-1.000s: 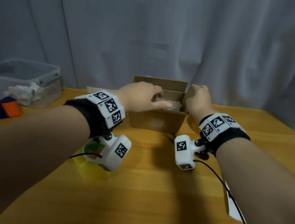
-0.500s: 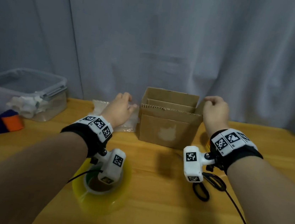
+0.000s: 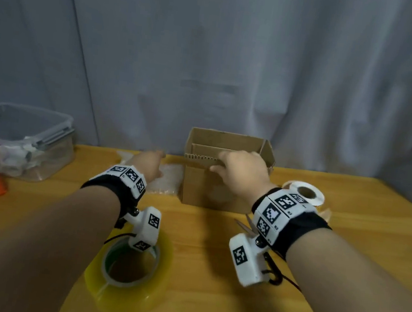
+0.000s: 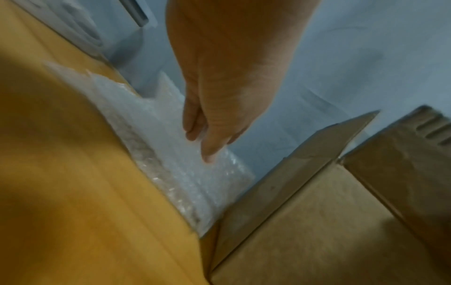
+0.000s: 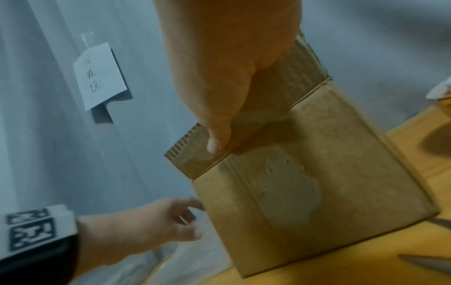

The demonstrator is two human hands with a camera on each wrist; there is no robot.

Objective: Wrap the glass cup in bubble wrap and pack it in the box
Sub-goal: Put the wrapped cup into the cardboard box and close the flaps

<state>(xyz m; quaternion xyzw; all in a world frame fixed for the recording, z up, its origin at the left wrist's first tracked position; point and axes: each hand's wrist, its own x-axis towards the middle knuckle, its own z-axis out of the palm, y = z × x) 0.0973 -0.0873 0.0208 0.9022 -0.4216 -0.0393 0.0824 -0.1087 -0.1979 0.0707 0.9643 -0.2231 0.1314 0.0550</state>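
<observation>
Clear plastic tub sits at ten o'clock. One tape roll lies near. Left hand, fingers loosely extended, touches one bubble wrap sheet, gripping nothing. One cardboard box stands at twelve; right hand pinches its near flap. One label roll lies at one o'clock. Whether the glass cup is in the box cannot be told.

A clear plastic bin sits at the table's left edge — white items inside. A yellow tape roll lies near, a white roll right, scissors between.
</observation>
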